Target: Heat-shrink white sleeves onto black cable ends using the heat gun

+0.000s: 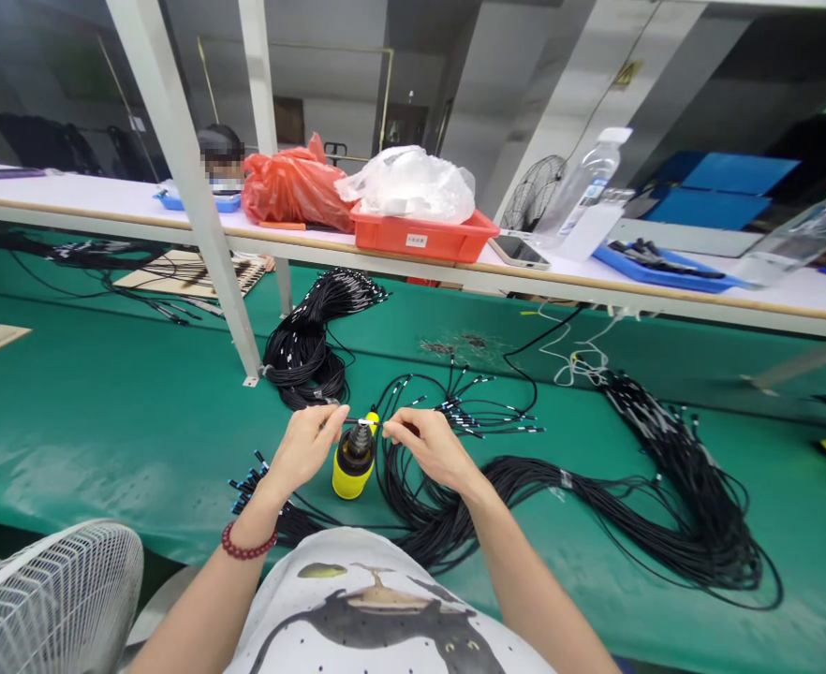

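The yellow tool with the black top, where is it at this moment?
In the head view, the yellow tool stands on the green table, low in the middle, between the left hand and the right hand, beside black cables.

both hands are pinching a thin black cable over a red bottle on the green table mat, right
Not quite: the bottle is yellow with a black top, not red. The head view shows the left hand and right hand pinching the thin black cable above it on the green table mat.

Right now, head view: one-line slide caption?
Both hands, left hand and right hand, pinch a thin black cable over a yellow tool on the green mat.
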A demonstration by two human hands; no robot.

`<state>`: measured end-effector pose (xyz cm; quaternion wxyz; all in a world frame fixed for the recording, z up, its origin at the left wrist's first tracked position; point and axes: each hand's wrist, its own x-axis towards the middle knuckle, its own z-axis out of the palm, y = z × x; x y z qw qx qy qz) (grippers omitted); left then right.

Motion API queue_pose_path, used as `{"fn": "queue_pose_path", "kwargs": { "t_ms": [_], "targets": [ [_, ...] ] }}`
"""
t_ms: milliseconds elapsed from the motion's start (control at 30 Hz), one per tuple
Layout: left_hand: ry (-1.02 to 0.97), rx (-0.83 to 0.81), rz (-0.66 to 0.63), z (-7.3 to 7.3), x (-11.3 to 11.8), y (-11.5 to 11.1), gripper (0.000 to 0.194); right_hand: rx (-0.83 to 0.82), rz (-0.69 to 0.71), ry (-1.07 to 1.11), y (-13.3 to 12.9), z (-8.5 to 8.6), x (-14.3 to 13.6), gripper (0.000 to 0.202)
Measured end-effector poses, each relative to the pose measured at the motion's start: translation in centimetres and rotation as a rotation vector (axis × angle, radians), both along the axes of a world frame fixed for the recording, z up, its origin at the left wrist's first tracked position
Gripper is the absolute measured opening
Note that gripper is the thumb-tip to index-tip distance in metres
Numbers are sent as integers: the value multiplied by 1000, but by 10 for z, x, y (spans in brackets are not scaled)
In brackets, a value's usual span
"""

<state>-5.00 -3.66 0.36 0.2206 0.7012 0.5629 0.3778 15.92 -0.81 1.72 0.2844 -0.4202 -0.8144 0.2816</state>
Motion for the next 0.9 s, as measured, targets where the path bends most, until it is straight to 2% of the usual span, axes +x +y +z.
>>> {"fn": "queue_pose_path", "kwargs": {
  "t_ms": [200, 300, 367, 433, 467, 533, 633, 700, 800, 900],
  "targets": [
    [-66, 92, 16, -7, 0, 4, 25, -19, -53, 149, 8, -12, -4, 22],
    [-120, 102, 99, -13, -6, 10, 24, -13, -192, 249, 27, -31, 2, 31],
    [-92, 95, 175, -24, -16, 17, 25, 3, -368, 264, 42, -52, 14, 39],
    [42, 38, 207, -46, -30, 23, 23, -13, -558, 160, 52, -78, 29, 41],
    [157, -22, 192, -60, -37, 25, 21, -56, -574, 109, 54, -92, 37, 40],
    [498, -257, 148, -92, -50, 25, 23, -142, -560, 51, 50, -118, 50, 35],
    [639, -437, 107, -138, -60, 14, 27, -273, -457, 3, 34, -151, 59, 27],
    [700, -491, 47, -160, -62, 4, 29, -355, -380, -7, 24, -166, 61, 19],
    [758, -504, -62, -174, -63, -5, 25, -450, -284, -5, 19, -178, 61, 19],
    [786, -508, -152, -174, -65, -5, 26, -489, -226, 1, 22, -182, 61, 23]
  ]
}}
